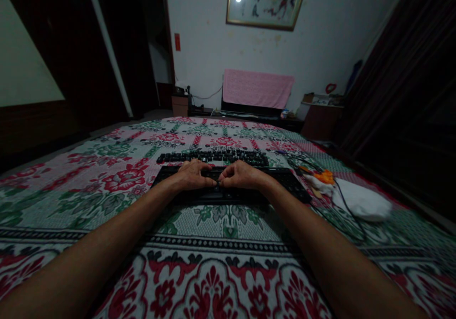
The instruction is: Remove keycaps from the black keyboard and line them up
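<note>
A black keyboard [285, 181] lies across the patterned bed cover, its long side towards me. Beyond its far edge, loose black keycaps [249, 156] are set out in rows on the cover. My left hand [192, 174] rests over the keyboard's left-middle part, thumb stretched towards the centre and apart from the fingers. Beside it, my right hand [240, 174] has thumb and forefinger pinched together low over the keyboard. Whatever is between those fingertips is small and dark, and I cannot make it out. Both hands cover part of the keyboard.
Right of the keyboard lie a black cable [349, 209], a white bag-like bundle [363, 200] and an orange item [324, 176]. The floral bed cover [221, 262] spreads beneath everything. Past the bed, a pink cloth [256, 88] hangs over something by the wall.
</note>
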A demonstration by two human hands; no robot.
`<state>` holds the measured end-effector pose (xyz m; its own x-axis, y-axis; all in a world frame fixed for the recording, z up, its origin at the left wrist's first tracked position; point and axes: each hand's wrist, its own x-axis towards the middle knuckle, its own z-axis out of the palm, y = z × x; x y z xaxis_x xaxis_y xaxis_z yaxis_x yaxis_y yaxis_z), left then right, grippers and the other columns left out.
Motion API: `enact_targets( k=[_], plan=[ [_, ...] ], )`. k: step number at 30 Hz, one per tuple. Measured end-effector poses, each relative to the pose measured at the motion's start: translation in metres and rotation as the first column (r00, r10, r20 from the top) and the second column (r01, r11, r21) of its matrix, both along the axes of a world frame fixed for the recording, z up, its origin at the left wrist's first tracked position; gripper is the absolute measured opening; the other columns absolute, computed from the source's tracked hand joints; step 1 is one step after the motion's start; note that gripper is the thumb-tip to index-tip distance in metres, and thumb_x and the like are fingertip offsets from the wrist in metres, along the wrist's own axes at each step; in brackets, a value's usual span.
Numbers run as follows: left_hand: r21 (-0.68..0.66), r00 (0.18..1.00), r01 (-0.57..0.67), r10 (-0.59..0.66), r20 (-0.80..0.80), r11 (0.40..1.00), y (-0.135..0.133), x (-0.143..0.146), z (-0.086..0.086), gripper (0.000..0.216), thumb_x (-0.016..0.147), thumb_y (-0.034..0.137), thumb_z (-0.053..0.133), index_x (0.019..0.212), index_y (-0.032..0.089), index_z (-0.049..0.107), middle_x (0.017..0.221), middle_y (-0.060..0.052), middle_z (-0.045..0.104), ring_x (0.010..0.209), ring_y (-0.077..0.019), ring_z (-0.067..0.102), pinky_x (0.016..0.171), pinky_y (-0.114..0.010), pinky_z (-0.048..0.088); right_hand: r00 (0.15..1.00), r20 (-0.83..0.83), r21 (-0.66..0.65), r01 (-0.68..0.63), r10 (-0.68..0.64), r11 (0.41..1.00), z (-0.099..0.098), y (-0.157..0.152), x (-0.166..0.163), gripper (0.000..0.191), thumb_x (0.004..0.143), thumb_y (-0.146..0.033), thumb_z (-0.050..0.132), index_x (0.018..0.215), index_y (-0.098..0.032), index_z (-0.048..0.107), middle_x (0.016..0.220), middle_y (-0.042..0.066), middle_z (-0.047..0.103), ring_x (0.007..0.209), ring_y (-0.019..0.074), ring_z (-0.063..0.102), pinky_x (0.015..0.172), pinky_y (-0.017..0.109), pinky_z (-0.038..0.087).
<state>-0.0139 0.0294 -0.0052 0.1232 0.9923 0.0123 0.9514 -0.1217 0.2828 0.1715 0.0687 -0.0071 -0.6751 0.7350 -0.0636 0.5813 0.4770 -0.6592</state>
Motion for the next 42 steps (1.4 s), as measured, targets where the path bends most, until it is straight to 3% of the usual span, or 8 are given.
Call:
enact_targets(
  k=[8,32,42],
  plan=[
    [-0.026,0.999,0.039,-0.039,-0.002,0.999,0.002,-0.003,0.001,0.07,0.055,0.063,0.05,0.117,0.029,0.048,0.117,-0.005,0.047,0.108,-0.0268,0.041,0.09,-0.035,0.035,1.0,-0.005,-0.043,0.014,-0.014,0.999,0.002,-0.002,0.0,0.028,0.063,-0.032,0.052,0.079,-0.014,0.067,0.056,-0.003,0.054,0.044,0.0041,0.036,0.042,0.017,0.027],
    [-0.008,0.998,0.049,-0.049,-0.026,0.999,0.002,-0.003,0.0,0.069,0.056,0.064,0.048,0.116,0.03,0.049,0.117,-0.003,0.047,0.107,-0.0265,0.041,0.088,-0.034,0.036,0.998,0.067,0.059,0.002,-0.006,0.998,0.008,-0.005,-0.003,0.027,0.061,-0.029,0.052,0.077,-0.013,0.068,0.056,-0.003,0.054,0.047,0.0049,0.039,0.043,0.017,0.028],
    [-0.02,0.999,-0.048,0.048,0.003,0.999,0.003,0.004,-0.002,0.073,0.05,0.069,0.048,0.114,0.033,0.049,0.116,-0.005,0.046,0.108,-0.0281,0.04,0.088,-0.036,0.036,0.995,0.1,0.124,-0.038,0.025,0.992,0.012,-0.006,-0.003,0.027,0.063,-0.03,0.054,0.078,-0.012,0.068,0.054,-0.003,0.053,0.049,0.0057,0.04,0.045,0.017,0.028]
  ],
)
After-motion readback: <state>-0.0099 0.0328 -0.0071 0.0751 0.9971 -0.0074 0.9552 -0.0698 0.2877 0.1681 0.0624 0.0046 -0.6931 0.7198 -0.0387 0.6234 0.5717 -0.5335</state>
